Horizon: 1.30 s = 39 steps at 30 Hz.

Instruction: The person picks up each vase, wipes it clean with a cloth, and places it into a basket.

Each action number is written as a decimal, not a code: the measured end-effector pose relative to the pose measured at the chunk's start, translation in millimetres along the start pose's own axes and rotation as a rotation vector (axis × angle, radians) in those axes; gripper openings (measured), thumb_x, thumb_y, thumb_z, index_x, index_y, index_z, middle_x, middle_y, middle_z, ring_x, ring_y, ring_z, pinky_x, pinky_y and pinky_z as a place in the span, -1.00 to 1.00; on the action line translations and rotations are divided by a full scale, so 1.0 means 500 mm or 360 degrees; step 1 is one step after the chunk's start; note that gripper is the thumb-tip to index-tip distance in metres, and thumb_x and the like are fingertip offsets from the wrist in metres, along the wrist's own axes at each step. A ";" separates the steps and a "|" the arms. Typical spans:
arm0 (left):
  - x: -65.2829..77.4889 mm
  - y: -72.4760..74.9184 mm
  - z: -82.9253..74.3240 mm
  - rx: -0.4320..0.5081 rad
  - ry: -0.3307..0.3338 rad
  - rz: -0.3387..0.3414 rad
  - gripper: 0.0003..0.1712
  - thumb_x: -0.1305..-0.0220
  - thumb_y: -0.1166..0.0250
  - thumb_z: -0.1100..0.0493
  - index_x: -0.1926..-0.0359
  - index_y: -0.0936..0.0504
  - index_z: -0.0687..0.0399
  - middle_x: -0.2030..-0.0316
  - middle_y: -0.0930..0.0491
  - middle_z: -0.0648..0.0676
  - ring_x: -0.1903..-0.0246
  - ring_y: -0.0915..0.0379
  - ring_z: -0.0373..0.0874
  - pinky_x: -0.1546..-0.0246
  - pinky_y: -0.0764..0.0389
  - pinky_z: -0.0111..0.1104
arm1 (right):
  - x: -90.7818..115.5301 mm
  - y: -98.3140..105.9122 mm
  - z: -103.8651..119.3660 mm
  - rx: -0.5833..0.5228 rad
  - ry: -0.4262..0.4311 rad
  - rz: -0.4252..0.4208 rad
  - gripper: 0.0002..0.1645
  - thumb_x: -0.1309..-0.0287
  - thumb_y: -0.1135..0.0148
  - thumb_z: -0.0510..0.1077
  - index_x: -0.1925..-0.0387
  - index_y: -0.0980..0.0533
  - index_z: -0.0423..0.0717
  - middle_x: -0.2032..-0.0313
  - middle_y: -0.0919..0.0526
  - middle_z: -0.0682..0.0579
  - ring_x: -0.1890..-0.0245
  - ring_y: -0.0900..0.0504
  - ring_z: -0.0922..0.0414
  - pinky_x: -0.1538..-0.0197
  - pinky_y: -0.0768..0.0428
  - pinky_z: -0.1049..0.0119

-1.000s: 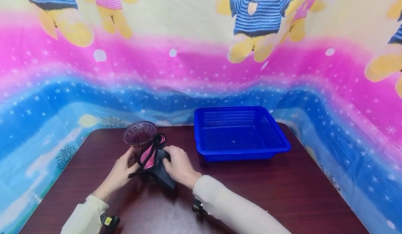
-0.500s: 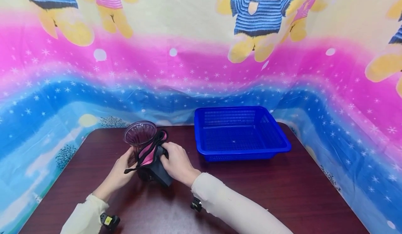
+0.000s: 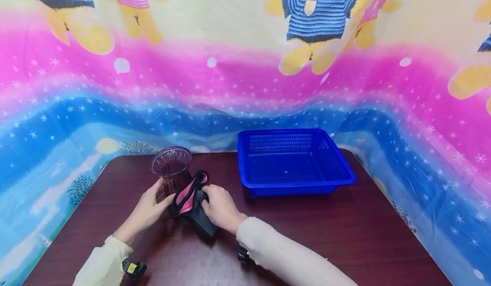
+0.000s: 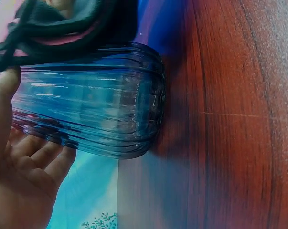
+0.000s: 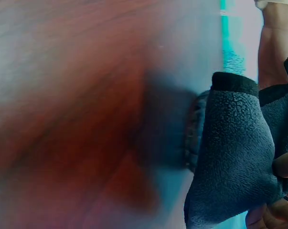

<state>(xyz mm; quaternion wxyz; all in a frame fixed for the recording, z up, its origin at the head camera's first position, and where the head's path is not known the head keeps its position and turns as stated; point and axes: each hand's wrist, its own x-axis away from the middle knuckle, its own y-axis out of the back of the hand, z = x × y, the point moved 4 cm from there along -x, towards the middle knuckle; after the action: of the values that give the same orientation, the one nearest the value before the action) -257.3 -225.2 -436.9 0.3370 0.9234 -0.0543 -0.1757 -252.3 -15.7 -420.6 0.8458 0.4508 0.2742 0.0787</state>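
A ribbed, purple-tinted glass vase (image 3: pixel 171 162) with a flared mouth stands upright on the table at left. Around its body my left hand (image 3: pixel 143 209) holds it, thumb on the near side and fingers on the far side, as the left wrist view of the vase (image 4: pixel 96 105) shows. My right hand (image 3: pixel 220 207) pinches a cloth (image 3: pixel 201 218), dark grey on one face, pink on the other, with black edging. The cloth is folded over and lies against the vase's right side. In the right wrist view the grey cloth (image 5: pixel 234 148) hides most of the vase.
A blue plastic basket (image 3: pixel 299 186) with perforated sides stands at the back right of the dark red-brown table (image 3: pixel 326 235). A printed curtain (image 3: pixel 230 85) hangs close behind the table and along its sides.
My right hand first rose slightly with the cloth, then came down and a little right along the vase. The left hand and the vase have stayed nearly still.
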 end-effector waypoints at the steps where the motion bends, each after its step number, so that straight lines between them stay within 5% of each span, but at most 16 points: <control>1: 0.000 0.001 0.000 0.0007 0.0017 0.0007 -0.20 -0.46 -0.22 0.15 -0.49 -0.08 0.48 -0.34 -0.35 0.55 -0.30 -0.40 0.41 -0.21 -0.50 0.14 | 0.002 -0.004 -0.002 0.0003 -0.0001 0.0018 -0.85 -0.07 -0.29 -0.29 0.30 -0.63 -0.02 0.41 -0.69 0.10 0.40 -0.61 0.23 0.32 -0.60 0.34; 19: -0.003 0.001 0.000 0.0044 0.0069 0.0032 -0.14 -0.46 -0.23 0.05 -0.53 -0.04 0.40 -0.38 -0.29 0.54 -0.36 -0.32 0.41 -0.25 -0.48 0.17 | 0.031 -0.063 -0.047 0.0056 -0.0063 0.0219 -0.88 -0.09 -0.30 -0.28 0.39 -0.61 0.02 0.40 -0.72 0.11 0.33 -0.65 0.24 0.31 -0.60 0.34; 35: -0.001 -0.002 0.006 0.0009 0.0017 0.0008 -0.18 -0.47 -0.22 0.13 -0.50 -0.06 0.48 -0.36 -0.31 0.57 -0.33 -0.34 0.44 -0.23 -0.47 0.15 | 0.012 -0.021 -0.021 -0.0150 -0.0038 -0.0061 -0.73 -0.08 -0.30 -0.28 0.15 -0.70 -0.04 0.30 -0.77 0.10 0.26 -0.70 0.23 0.18 -0.65 0.38; 39: -0.001 -0.001 0.005 0.0009 -0.0057 -0.0014 -0.27 -0.42 -0.23 0.26 -0.46 -0.16 0.46 -0.31 -0.42 0.50 -0.27 -0.44 0.38 -0.23 -0.59 -0.24 | 0.001 -0.002 -0.008 -0.0261 -0.0063 -0.0125 -0.73 -0.11 -0.31 -0.27 0.12 -0.70 -0.07 0.24 -0.78 0.06 0.22 -0.72 0.21 0.10 -0.66 0.38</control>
<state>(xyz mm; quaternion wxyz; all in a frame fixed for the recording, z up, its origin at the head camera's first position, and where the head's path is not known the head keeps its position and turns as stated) -258.8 -226.3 -439.0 0.3325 0.9213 -0.0567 -0.1934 -254.1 -13.1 -423.6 0.8875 0.3705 0.2676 0.0587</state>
